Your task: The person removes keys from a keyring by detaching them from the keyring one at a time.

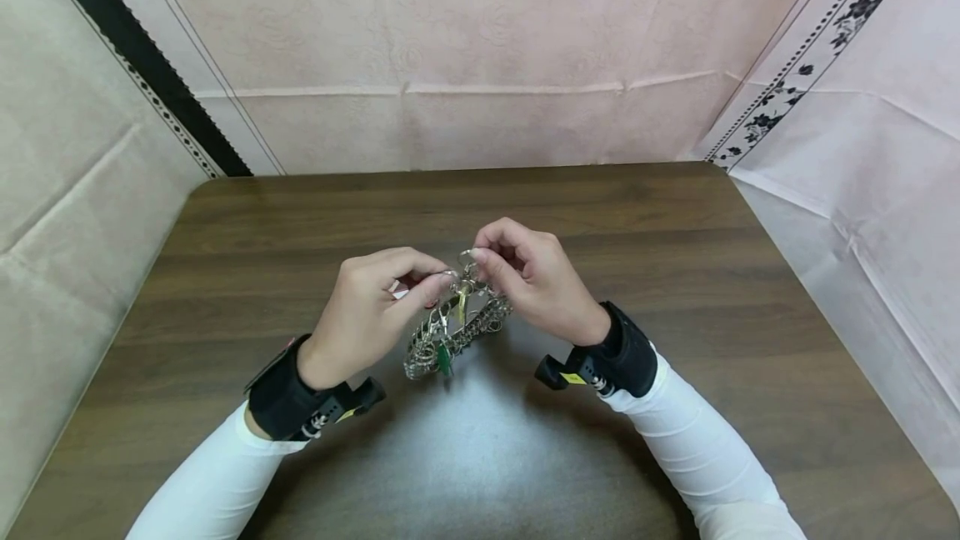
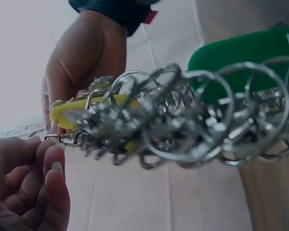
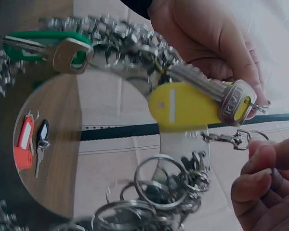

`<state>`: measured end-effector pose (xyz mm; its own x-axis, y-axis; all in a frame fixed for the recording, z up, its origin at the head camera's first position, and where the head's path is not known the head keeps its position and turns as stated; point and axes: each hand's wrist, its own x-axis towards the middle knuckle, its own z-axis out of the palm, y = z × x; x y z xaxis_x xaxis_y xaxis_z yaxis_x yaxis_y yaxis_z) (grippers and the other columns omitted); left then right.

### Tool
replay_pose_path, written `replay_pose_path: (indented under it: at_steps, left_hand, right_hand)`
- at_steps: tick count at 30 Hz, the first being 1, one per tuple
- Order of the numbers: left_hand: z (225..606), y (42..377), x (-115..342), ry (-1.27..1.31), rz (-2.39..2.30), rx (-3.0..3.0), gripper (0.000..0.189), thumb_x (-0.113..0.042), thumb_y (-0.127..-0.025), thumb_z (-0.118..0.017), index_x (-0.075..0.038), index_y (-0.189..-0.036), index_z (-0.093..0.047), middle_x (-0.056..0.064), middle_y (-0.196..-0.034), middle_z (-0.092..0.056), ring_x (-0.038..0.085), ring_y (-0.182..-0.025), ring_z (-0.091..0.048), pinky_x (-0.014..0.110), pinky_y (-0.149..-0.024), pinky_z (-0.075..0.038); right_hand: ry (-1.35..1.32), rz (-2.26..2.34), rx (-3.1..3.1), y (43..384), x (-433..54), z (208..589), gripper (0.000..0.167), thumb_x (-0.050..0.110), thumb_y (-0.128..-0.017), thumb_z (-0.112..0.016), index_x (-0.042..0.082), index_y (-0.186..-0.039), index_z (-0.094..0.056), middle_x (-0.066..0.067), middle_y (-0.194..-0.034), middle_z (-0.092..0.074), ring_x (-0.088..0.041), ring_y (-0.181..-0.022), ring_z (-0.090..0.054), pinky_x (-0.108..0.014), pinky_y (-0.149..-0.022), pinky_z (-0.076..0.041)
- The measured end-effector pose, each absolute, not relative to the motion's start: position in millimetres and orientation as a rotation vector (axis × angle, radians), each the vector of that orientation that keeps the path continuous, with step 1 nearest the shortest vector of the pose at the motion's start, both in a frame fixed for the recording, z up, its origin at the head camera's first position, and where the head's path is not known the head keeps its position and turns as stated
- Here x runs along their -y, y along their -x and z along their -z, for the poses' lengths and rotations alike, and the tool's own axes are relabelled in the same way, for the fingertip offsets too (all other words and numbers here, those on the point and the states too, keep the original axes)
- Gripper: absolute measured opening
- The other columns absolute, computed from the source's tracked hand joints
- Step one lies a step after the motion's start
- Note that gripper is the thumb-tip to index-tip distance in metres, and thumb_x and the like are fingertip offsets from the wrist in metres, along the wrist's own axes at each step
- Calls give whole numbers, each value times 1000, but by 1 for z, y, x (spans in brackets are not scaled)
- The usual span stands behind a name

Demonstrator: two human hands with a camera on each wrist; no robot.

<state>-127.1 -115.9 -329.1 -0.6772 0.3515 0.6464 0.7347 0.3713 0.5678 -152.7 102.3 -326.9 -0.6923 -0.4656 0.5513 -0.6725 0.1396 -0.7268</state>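
Observation:
A loop of many silver key rings on short chains [image 1: 478, 325] hangs between both hands over the table. My left hand [image 1: 367, 307] pinches a small metal ring beside the head of a key [image 3: 237, 100], thumb against forefinger. With thumb and forefinger, my right hand [image 1: 532, 277] pinches a key ring [image 3: 256, 135] that has a short chain and clasp. A yellow key tag [image 3: 183, 107] hangs between the hands. Lower on the loop are a green key tag [image 2: 250, 57] and another key [image 3: 70, 55].
In the right wrist view, a red key tag [image 3: 24, 139] and a black-headed key [image 3: 42, 137] lie on the brown wooden table [image 1: 300, 223], seen through the loop. Pale patterned cloth [image 1: 487, 48] hangs behind the table and along both sides.

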Motion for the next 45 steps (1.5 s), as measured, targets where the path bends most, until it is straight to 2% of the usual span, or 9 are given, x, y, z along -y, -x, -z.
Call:
replay_pose_path:
  at_steps: [6, 14, 21, 29, 34, 40, 45]
  left_hand:
    - [330, 128, 113, 923, 1364, 2189, 9, 3, -90, -72, -6, -91, -72, -2, -73, -65, 10, -63, -63, 19, -58, -50]
    - [332, 131, 112, 946, 1349, 2146, 3, -2, -97, -65, -1, -96, -68, 2, -74, -61, 7, -66, -54, 17, -58, -41]
    - [335, 133, 110, 938, 1388, 2167, 6, -4, -101, -60, 1, -100, -64, 4, -81, -66, 9, -72, -60, 18, -65, -50]
    - [337, 131, 108, 938, 1419, 2185, 7, -5, -103, -57, 2, -102, -59, 7, -85, -66, 9, -77, -64, 18, -68, -54]
    - [338, 132, 107, 966, 1373, 2188, 2, 0, -100, -59, 0, -102, -59, 5, -83, -64, 11, -72, -61, 19, -64, -51]
    - [339, 133, 109, 988, 1315, 2236, 5, 0, -99, -61, -3, -102, -60, 0, -79, -57, 6, -70, -53, 21, -61, -46]
    - [336, 132, 109, 1018, 1328, 2285, 3, -6, -102, -58, -5, -103, -60, -1, -78, -56, 8, -70, -54, 22, -62, -48]
  right_hand:
    - [-1120, -1571, 2310, 154, -104, 325, 4, 1, -101, -58, -1, -98, -60, -8, -79, -59, -11, -63, -52, -24, -53, -45]
    - [-1099, -1472, 2377, 155, -104, 325, 4, 6, -101, -60, 3, -99, -64, -3, -78, -55, -11, -64, -47, -23, -55, -39]
    - [-1235, -1541, 2339, 151, -103, 326, 4, 4, -97, -66, 5, -100, -64, -1, -79, -58, -10, -66, -49, -23, -55, -40]
    - [-1142, -1653, 2333, 150, -102, 328, 6, 1, -102, -56, 1, -101, -63, -7, -83, -55, -13, -68, -47, -25, -58, -40]
    - [-1119, -1752, 2315, 150, -102, 326, 7, -2, -102, -54, -3, -101, -61, -15, -84, -57, -14, -65, -50, -26, -59, -46]
    - [-1118, -1806, 2316, 149, -105, 323, 6, -5, -102, -53, -4, -100, -58, -13, -82, -57, -14, -64, -52, -26, -56, -47]
    - [-1091, -1841, 2326, 149, -106, 320, 6, -3, -102, -52, -3, -99, -57, -12, -80, -56, -13, -62, -52, -26, -52, -46]
